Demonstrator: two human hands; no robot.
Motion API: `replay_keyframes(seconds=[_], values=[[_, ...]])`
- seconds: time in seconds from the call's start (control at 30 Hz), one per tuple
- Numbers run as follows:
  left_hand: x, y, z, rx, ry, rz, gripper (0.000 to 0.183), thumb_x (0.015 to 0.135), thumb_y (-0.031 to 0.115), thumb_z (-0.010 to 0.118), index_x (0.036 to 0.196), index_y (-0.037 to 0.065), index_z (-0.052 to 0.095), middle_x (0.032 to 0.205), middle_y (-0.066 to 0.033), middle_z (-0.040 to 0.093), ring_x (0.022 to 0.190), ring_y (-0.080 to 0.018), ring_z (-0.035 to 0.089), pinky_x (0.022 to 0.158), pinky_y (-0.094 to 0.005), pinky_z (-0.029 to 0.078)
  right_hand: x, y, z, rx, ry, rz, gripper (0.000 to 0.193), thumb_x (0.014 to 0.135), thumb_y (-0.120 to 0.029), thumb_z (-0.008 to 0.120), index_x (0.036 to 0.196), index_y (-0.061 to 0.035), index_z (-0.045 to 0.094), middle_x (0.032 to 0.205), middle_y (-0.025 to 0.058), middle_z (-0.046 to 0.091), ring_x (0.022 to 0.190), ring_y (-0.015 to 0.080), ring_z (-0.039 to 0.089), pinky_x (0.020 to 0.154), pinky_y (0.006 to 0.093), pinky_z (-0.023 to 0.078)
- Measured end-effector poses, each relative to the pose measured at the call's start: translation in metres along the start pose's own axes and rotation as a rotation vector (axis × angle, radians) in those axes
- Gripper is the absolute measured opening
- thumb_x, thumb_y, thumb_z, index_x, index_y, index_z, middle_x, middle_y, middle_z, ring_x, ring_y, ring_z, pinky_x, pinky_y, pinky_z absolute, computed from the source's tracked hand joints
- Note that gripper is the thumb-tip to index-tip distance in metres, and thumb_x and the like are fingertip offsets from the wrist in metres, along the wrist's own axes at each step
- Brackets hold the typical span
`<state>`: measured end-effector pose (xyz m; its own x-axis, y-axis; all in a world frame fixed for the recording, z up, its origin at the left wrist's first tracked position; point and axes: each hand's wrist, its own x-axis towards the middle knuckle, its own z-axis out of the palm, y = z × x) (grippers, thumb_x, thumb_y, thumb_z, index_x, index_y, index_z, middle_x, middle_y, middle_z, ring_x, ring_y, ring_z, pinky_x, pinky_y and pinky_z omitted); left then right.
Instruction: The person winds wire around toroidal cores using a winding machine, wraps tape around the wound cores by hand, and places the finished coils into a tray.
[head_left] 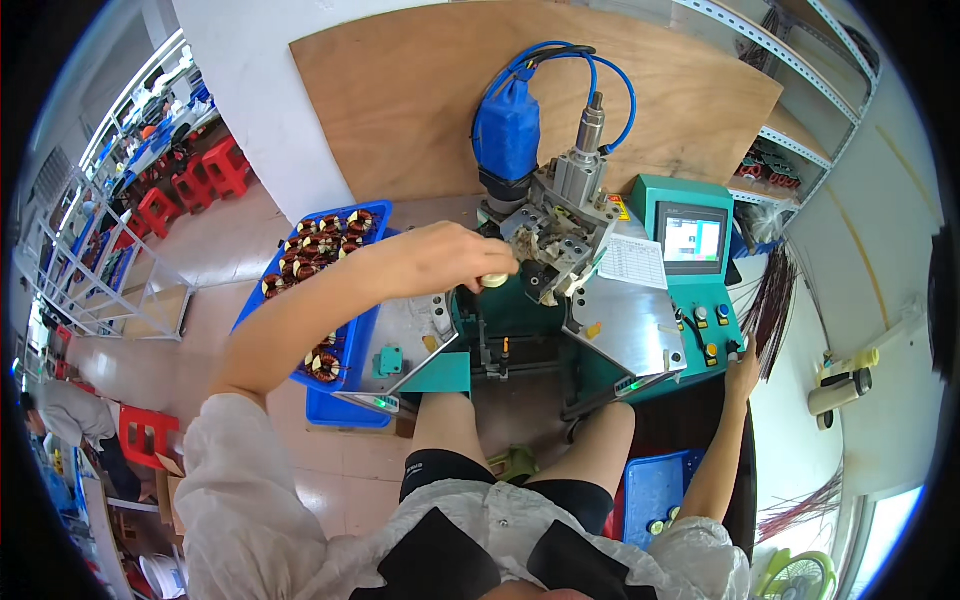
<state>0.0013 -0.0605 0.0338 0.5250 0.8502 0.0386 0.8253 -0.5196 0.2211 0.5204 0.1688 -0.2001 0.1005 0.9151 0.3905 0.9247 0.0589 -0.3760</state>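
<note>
My left hand (463,258) reaches across to the front of the winding machine's metal head (565,235). Its fingers are closed on a small pale-yellow ring core (495,281), partly covered by the fingertips. Out to the right, my right hand (741,378) is beside the green control box, at the lower left edge of a bundle of long dark red wires (775,305). Its fingers look pinched together; what is between them is too small to make out.
A blue tray (377,222) of copper-wound ring coils (318,240) stands left, partly behind my left forearm. Right of the machine are a paper sheet (634,262) and a green control box (700,300) with screen and buttons. Another blue tray (655,485) holds pale ring cores near my right forearm.
</note>
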Motion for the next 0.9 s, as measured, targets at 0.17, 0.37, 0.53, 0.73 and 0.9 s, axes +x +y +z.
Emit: replay_keyframes(seconds=[0.17, 0.37, 0.53, 0.73, 0.9], values=[[-0.001, -0.004, -0.019, -0.116, 0.087, 0.038, 0.039, 0.078, -0.001, 0.064, 0.116, 0.005, 0.056, 0.11, -0.0086, 0.062, 0.09, -0.0248, 0.065, 0.08, -0.0335, 0.053, -0.031, -0.056, -0.02, 0.326, 0.149, -0.162, 0.057, 0.074, 0.012, 0.057, 0.127, -0.0087, 0.056, 0.095, 0.0132, 0.064, 0.087, 0.0293, 0.064, 0.077, 0.0385, 0.051], [-0.001, 0.017, -0.01, -1.012, 0.58, 0.045, 0.045, 0.088, -0.001, 0.063, 0.131, 0.001, 0.049, 0.129, -0.0111, 0.055, 0.091, -0.0113, 0.058, 0.087, -0.0272, 0.051, -0.066, -0.205, -0.065, 0.983, 0.0, -0.334, 0.04, 0.079, 0.009, 0.05, 0.118, 0.0034, 0.06, 0.101, 0.0121, 0.067, 0.091, 0.0202, 0.064, 0.084, 0.0327, 0.05], [0.006, 0.05, 0.034, -1.02, 0.475, 0.117, 0.046, 0.088, -0.001, 0.063, 0.133, 0.003, 0.05, 0.139, -0.0104, 0.048, 0.11, -0.0156, 0.055, 0.092, -0.0297, 0.05, -0.11, -0.316, -0.117, 1.58, -1.008, -0.143, 0.031, 0.095, -0.008, 0.052, 0.123, 0.0028, 0.057, 0.089, 0.0088, 0.066, 0.077, 0.0157, 0.064, 0.071, 0.0287, 0.054], [0.006, 0.04, 0.03, -0.448, 0.454, 0.011, 0.049, 0.091, -0.006, 0.052, 0.139, 0.007, 0.049, 0.137, -0.0083, 0.052, 0.117, -0.0179, 0.056, 0.092, -0.0316, 0.049, -0.091, -0.336, -0.126, 1.488, -0.952, -0.229, 0.011, 0.093, -0.003, 0.056, 0.102, 0.0012, 0.062, 0.076, 0.0044, 0.064, 0.062, 0.0083, 0.059, 0.054, 0.0217, 0.047], [0.02, -0.001, 0.0, -0.922, 0.218, -0.033, 0.045, 0.095, 0.015, 0.06, 0.135, -0.004, 0.049, 0.12, -0.0087, 0.062, 0.106, -0.0118, 0.056, 0.094, -0.0284, 0.045, -0.066, -0.366, -0.126, 1.229, -0.633, -0.495, 0.015, 0.084, 0.006, 0.054, 0.096, 0.0033, 0.063, 0.07, 0.0066, 0.065, 0.062, 0.0088, 0.059, 0.053, 0.0251, 0.044]])
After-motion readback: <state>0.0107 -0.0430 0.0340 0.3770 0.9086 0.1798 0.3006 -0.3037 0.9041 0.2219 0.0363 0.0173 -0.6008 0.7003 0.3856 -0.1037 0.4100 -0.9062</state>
